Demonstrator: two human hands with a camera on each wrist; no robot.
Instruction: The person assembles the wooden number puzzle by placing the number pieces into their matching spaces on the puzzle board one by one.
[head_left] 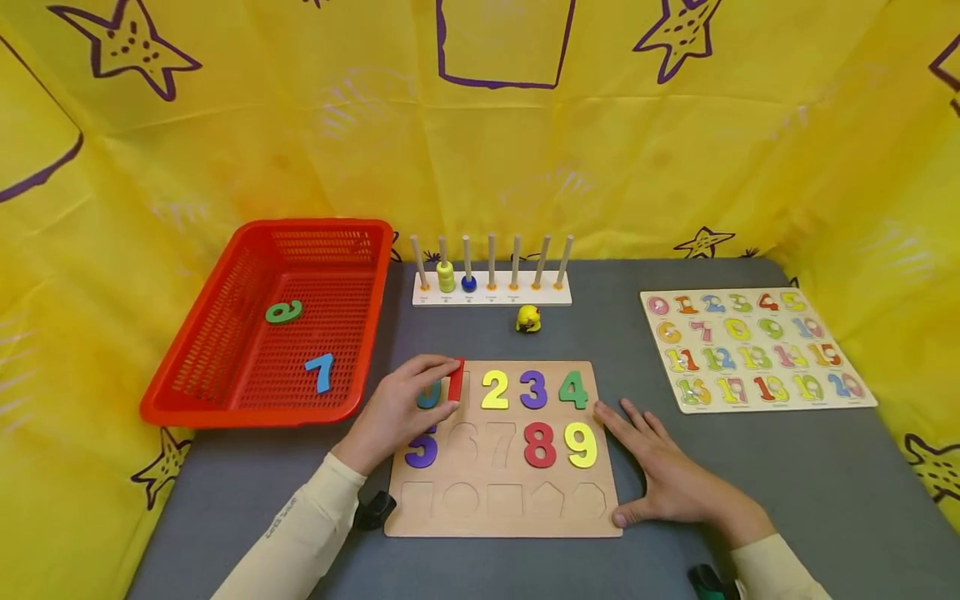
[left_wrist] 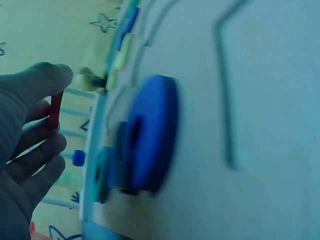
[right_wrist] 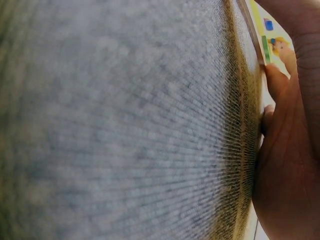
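Between thumb and fingers, my left hand [head_left: 405, 404] pinches a red number 1 piece [head_left: 456, 381] over the top row of a wooden number board [head_left: 502, 512]. That same red piece [left_wrist: 56, 111] shows between the fingertips in the left wrist view. A teal 0 [head_left: 429, 395], partly hidden by the hand, a yellow 2 [head_left: 495, 390], a purple 3 [head_left: 533, 390] and a green 4 [head_left: 573, 389] sit along that row. Below are a purple 5 [head_left: 422, 451], a red 8 [head_left: 540, 445] and a yellow 9 [head_left: 581, 445]. With fingers spread, my right hand [head_left: 667, 475] rests at the board's right edge.
A red basket [head_left: 258, 417] at the left holds a green number piece [head_left: 284, 312] and a blue 7 [head_left: 320, 372]. Behind the board stand a peg rack [head_left: 491, 298] and a small yellow toy [head_left: 528, 318]. Another number board [head_left: 750, 350] lies at the right.
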